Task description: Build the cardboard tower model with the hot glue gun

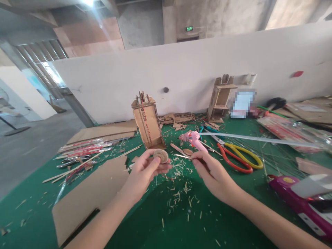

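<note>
My left hand [146, 169] is closed on a small round brown disc [161, 156], its thumb pressed on the face. Opposite it, my right hand [211, 173] grips a thin, shiny, pointed tool [183, 156], its tip towards the disc; its exact kind I cannot make out. Just beyond the right fingers is a pink glue gun [194, 137] with a long pale glue stick in its back. Wooden craft pieces [187, 151] lie behind the tool. Past my left hand stands an open cardboard box structure [149, 124] with upright points on top.
Scissors with red and yellow handles [236, 157] lie at the right, near a purple device [293, 193]. A second cardboard structure [220, 98] stands by the white partition [124, 79]. Cardboard sheets [90, 190] and wooden sticks [75, 169] lie left. Shavings litter the green table [155, 221].
</note>
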The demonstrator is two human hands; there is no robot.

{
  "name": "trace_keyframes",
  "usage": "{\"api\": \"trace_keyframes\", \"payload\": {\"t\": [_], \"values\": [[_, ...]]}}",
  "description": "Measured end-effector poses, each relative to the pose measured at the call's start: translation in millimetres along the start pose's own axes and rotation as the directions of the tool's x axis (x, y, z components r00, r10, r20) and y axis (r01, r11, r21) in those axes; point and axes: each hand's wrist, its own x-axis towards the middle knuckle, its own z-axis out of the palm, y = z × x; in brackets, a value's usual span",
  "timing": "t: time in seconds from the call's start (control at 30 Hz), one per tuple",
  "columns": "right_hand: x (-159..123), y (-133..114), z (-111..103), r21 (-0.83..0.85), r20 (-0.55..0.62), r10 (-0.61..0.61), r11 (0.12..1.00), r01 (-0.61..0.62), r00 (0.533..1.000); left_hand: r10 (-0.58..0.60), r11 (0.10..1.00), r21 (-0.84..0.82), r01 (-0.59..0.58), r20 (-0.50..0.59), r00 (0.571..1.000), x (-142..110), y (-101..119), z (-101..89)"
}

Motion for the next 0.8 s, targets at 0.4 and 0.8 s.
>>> {"api": "trace_keyframes", "payload": {"t": [0.4, 0.8], "values": [[8.9, 2.9, -8.7, 0.326, -0.095, 0.222, 0.928, -0.181, 0.970, 0.141, 0.716, 0.666, -0.208, 0.153, 0.978, -0.5, -14.5, -6.4], [6.0, 7.1, -1.9, 0.568, -0.005, 0.193, 0.808, -0.156, 0.981, 0.011, 0.406, 0.793, -0.454, 0.492, 0.870, -11.7, -4.4, -0.6]]}}
